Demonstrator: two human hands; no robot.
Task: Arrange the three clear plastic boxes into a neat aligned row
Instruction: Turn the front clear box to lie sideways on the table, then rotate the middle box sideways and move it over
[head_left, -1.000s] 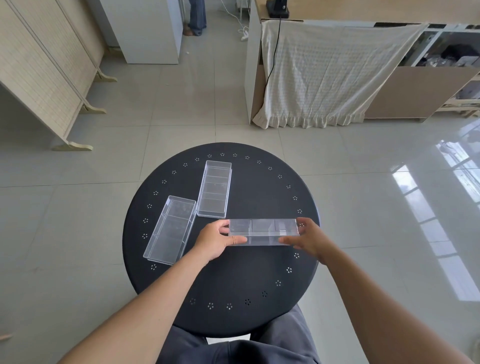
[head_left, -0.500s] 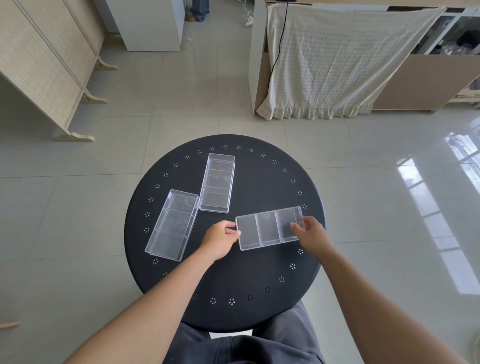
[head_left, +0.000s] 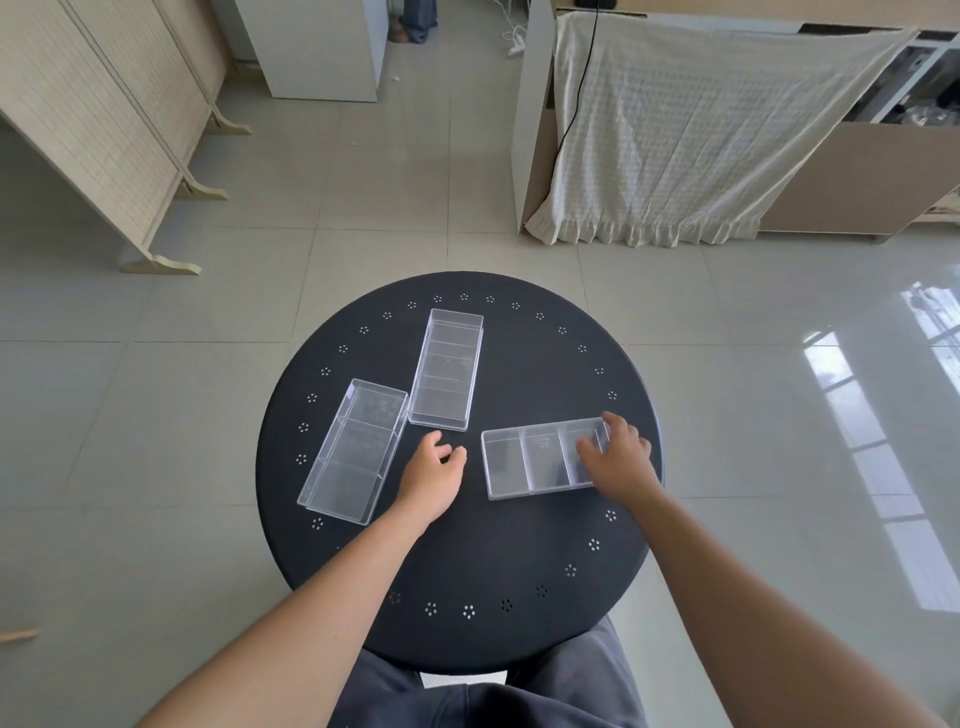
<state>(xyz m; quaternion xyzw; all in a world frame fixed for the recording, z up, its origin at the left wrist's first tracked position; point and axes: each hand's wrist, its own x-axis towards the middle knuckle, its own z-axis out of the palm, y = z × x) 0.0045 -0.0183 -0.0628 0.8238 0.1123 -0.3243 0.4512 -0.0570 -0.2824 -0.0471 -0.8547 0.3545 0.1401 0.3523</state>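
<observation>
Three clear plastic boxes lie on a round black table. The left box is angled, its far end leaning right. The middle box points away from me, its near corner close to the left box. The right box lies crosswise, flat on the table. My right hand rests on its right end, fingers over the rim. My left hand hovers between the left box and the right box, fingers loosely curled, holding nothing.
The table's rim has a ring of small flower-shaped holes. A folding screen stands far left, a white cabinet behind, and a cloth-draped counter at the back right. Tiled floor surrounds the table. My knees show below the near edge.
The right box went from held up in both hands to lying flat on the table. My left hand let go and drew left; my right hand stays on its end.
</observation>
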